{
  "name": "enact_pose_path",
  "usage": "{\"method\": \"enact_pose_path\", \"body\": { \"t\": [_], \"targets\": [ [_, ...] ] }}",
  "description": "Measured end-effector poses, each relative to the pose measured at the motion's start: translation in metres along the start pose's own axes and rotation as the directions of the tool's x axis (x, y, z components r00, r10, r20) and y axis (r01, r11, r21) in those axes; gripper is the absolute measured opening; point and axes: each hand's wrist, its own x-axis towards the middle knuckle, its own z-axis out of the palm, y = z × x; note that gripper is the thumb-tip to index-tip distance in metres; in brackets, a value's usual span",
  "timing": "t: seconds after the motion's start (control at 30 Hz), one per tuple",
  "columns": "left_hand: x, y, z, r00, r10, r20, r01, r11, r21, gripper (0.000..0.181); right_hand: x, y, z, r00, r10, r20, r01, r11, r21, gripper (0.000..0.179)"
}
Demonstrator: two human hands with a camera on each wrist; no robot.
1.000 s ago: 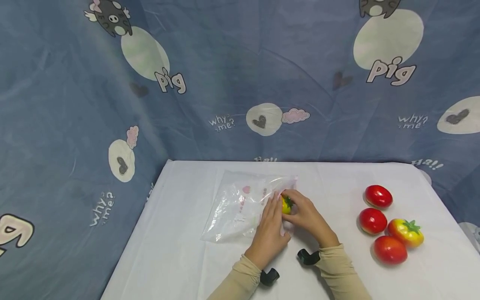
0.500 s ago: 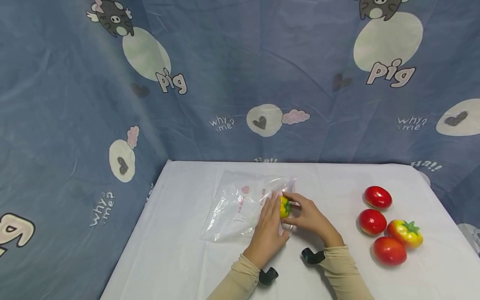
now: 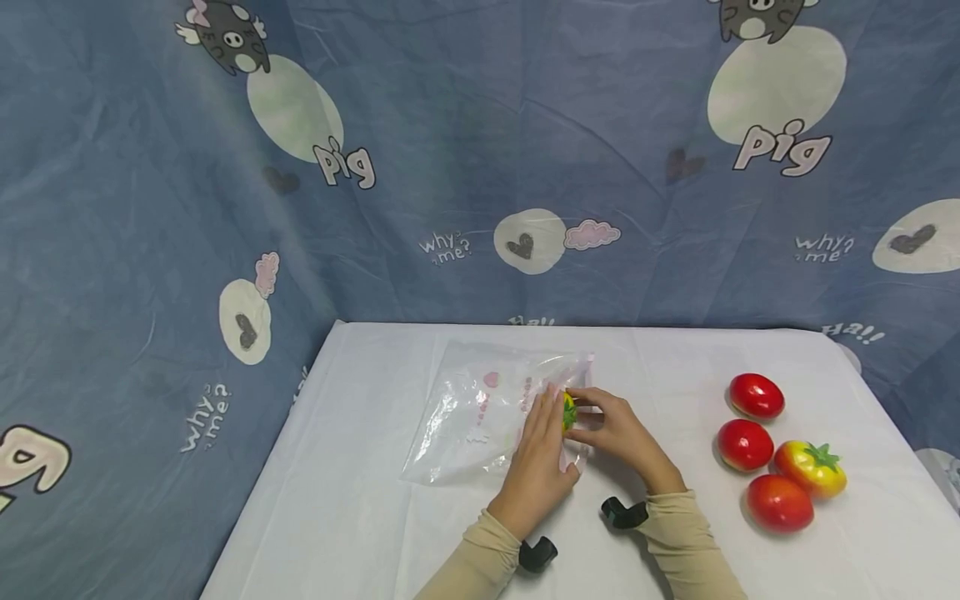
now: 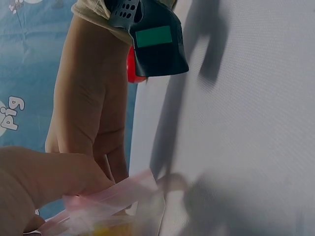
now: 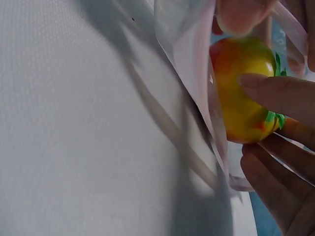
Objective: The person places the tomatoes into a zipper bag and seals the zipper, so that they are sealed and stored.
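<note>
A clear plastic zip bag (image 3: 457, 417) with pink print and a pink edge lies flat on the table, its mouth to the right. My left hand (image 3: 536, 467) lies over the mouth, fingers together, holding the pink edge (image 4: 110, 196). A glossy yellow-red tomato (image 5: 241, 93) with a green leafy top sits at the parted mouth, partly behind the plastic. My right hand (image 3: 618, 433) grips this tomato between thumb and fingers, and the left fingers hide part of it in the head view.
To the right, on the white-covered table (image 3: 330, 517), sit two red tomatoes (image 3: 756, 395), an orange-red one (image 3: 780, 502) and another yellow-red tomato (image 3: 812, 468). Blue printed cloth (image 3: 420, 167) hangs behind and at the left. Dark wrist cameras (image 3: 538, 554) jut from both cuffs.
The gripped tomato has turned and slipped slightly left, further behind the left fingers. My right hand shifted a little right and then back; the left hand has barely moved.
</note>
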Motion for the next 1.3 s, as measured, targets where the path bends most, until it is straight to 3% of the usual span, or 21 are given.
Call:
{"method": "enact_pose_path", "body": {
  "t": [0.23, 0.47, 0.7, 1.0, 1.3],
  "targets": [
    [-0.001, 0.001, 0.001, 1.000, 0.021, -0.006, -0.021, 0.999, 0.038, 0.109, 0.004, -0.002, 0.006, 1.000, -0.004, -0.021, 0.004, 0.999, -0.040, 0.062],
    [-0.002, 0.001, 0.002, 0.999, 0.045, -0.029, -0.044, 0.998, 0.038, 0.106, 0.012, -0.006, 0.012, 0.998, -0.050, -0.038, 0.047, 0.996, -0.075, 0.044],
    [-0.001, 0.002, 0.000, 0.997, 0.067, -0.046, -0.066, 0.997, 0.035, 0.105, 0.011, -0.001, 0.016, 0.996, -0.035, -0.082, 0.030, 0.998, -0.059, 0.053],
    [-0.001, 0.003, 0.000, 0.994, 0.092, -0.054, -0.090, 0.995, 0.046, 0.107, 0.019, 0.000, 0.017, 0.997, -0.007, -0.074, 0.005, 1.000, -0.028, 0.046],
    [-0.002, 0.005, 0.000, 0.990, 0.119, -0.079, -0.114, 0.991, 0.067, 0.102, 0.029, -0.002, 0.023, 0.995, -0.001, -0.100, -0.011, 0.993, -0.115, 0.045]
  ]
}}
